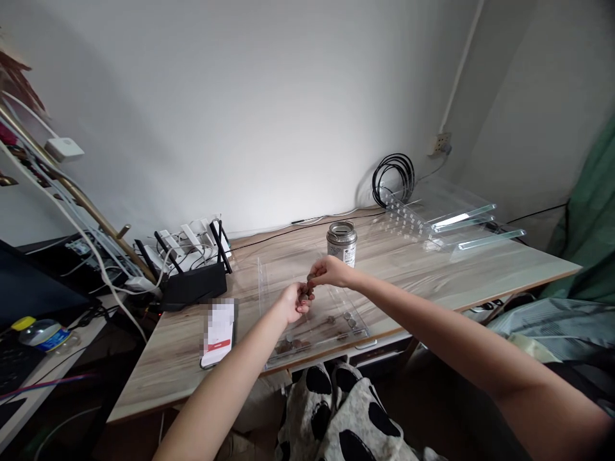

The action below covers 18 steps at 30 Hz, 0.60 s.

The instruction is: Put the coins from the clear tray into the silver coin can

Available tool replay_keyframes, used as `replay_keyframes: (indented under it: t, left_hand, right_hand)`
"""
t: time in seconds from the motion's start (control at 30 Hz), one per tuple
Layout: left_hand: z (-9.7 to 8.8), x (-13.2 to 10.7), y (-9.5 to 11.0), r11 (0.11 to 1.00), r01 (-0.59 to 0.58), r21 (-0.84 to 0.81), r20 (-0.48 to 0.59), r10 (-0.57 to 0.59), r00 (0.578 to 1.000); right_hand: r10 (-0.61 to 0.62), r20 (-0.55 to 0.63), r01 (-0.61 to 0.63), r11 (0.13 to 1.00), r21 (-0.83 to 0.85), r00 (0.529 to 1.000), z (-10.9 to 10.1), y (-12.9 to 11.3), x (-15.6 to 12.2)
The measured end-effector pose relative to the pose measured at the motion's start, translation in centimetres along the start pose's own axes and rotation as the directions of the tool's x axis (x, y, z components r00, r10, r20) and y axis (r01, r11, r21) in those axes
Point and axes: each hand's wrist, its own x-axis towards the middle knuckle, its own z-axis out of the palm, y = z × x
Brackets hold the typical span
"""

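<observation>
Both my hands meet above a clear acrylic tray (269, 307) on the wooden desk (432, 275). My left hand (294, 302) is curled around a small stack of coins (304, 296). My right hand (327, 271) pinches a coin at the top of that stack with fingertips together. Several loose coins (350, 320) lie on the tray below the hands. A small metal can (341, 242) with an open top stands just behind my right hand.
A phone (219, 331) lies on the desk left of the tray. A black router (192, 282) with antennas and a power strip sit at the back left. Clear acrylic panels (442, 221) and a cable coil (394, 176) are at the back right. My patterned trousers (336, 416) show below the desk edge.
</observation>
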Motion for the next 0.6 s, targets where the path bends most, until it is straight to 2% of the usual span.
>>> replay_keyframes:
  t: [0.1,0.2,0.23,0.3,0.37,0.4,0.43,0.53,0.6]
  left_hand:
    - [-0.2,0.6,1.3,0.998,-0.044,-0.034,0.008,0.044,0.999]
    - [-0.6,1.2,2.1,0.994,-0.092,-0.065,0.006,0.093,0.996]
    - [-0.7,1.4,2.3,0.992,-0.108,-0.069,0.003,0.108,0.994]
    - [-0.8,1.7,2.8,0.989,-0.135,-0.066,0.003,0.136,0.991]
    - [-0.9,2.1,3.4,0.987,-0.155,-0.043,0.018,0.156,0.988]
    - [-0.9,2.2,3.7,0.986,-0.166,-0.027,0.03,0.167,0.986]
    - [-0.9,2.3,4.0,0.984,-0.18,-0.013,0.039,0.18,0.983]
    - [-1.3,2.4,4.7,0.964,-0.265,0.037,0.083,0.261,0.962]
    - [-1.7,2.3,4.9,0.938,-0.337,0.082,0.13,0.325,0.937]
  right_hand:
    - [-0.052,-0.086,0.048,0.998,-0.047,0.995,0.2,-0.8,1.6]
    - [-0.11,-0.259,0.052,0.974,-0.218,0.96,-1.9,-1.3,2.1]
    - [-0.106,-0.346,-0.001,0.955,-0.297,0.932,-3.2,-1.4,2.0]
    - [-0.061,-0.534,-0.209,0.878,-0.43,0.843,-6.2,-1.1,1.7]
    - [0.026,-0.639,-0.429,0.763,-0.484,0.768,-9.0,-0.6,1.6]
    - [0.073,-0.645,-0.494,0.71,-0.501,0.76,-10.1,-0.4,1.7]
    - [0.117,-0.625,-0.525,0.673,-0.521,0.771,-10.9,-0.1,1.9]
    - [0.177,-0.525,-0.505,0.632,-0.588,0.833,-11.9,0.6,2.8]
    - [0.181,-0.496,-0.493,0.61,-0.62,0.849,-12.1,0.8,3.2]
